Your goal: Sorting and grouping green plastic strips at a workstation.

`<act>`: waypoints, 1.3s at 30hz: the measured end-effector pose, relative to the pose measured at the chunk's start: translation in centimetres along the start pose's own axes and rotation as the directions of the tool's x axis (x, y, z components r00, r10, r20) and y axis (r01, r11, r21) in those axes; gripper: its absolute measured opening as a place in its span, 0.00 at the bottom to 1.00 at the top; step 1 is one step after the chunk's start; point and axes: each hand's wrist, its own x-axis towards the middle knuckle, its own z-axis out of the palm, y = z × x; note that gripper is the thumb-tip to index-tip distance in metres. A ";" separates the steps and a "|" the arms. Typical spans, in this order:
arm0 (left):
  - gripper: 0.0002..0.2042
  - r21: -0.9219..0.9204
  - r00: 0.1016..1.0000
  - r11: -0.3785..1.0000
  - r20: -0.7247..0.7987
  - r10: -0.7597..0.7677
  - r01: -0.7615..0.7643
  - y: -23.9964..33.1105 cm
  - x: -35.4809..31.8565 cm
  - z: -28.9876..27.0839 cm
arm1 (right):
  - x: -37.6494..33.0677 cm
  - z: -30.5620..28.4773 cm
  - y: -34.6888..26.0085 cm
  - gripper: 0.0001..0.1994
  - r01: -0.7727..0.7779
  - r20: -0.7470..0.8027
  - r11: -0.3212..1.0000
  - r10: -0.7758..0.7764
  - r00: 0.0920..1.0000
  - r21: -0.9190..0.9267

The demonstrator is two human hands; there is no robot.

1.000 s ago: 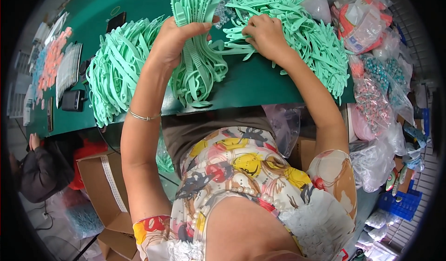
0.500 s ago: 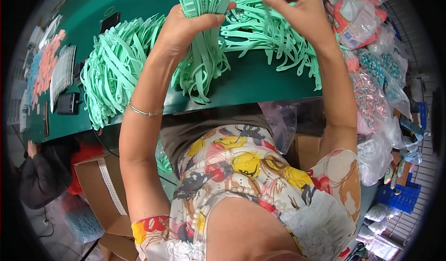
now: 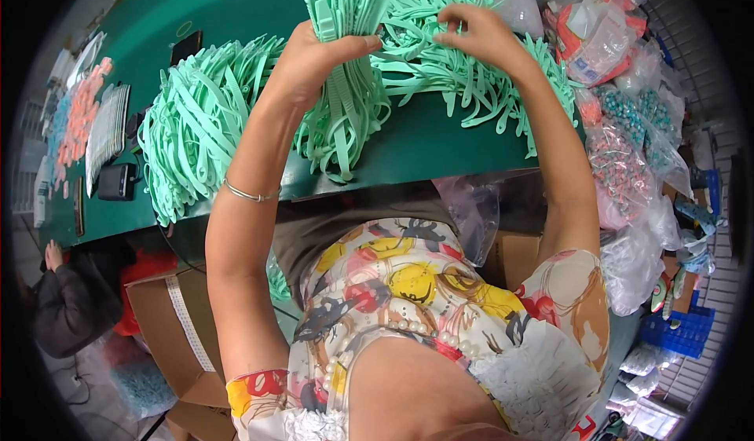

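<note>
My left hand [image 3: 318,58] is wrapped round a thick upright bundle of mint-green plastic straps [image 3: 345,115], some with ridged teeth and slotted ends. The bundle's lower ends fan out near the table's front edge. To its right, my right hand [image 3: 479,36] hovers over a loose heap of the same straps [image 3: 416,68]. Its fingers are curled but apart, and I see nothing between them. A larger pile of mint-green straps [image 3: 208,115] lies left of my left forearm.
The green table [image 3: 463,139] also bears a phone [image 3: 187,48], a black case [image 3: 117,182] and coral pieces [image 3: 82,119]. Clear bags of small parts [image 3: 620,158] crowd the right side. Below stands an open cardboard box [image 3: 169,323]; another person's hand [image 3: 53,256] is at far left.
My right hand has come down and slightly left, and the strap piece it pinched is gone from its fingers. My left hand keeps the bundle, slightly lower in view.
</note>
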 end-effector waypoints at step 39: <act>0.13 -0.015 0.992 0.992 -0.019 0.124 -0.124 -0.6 0.8 -1.8 | 1.7 1.5 -1.2 0.05 0.232 -0.149 0.888 -0.187 0.971 0.397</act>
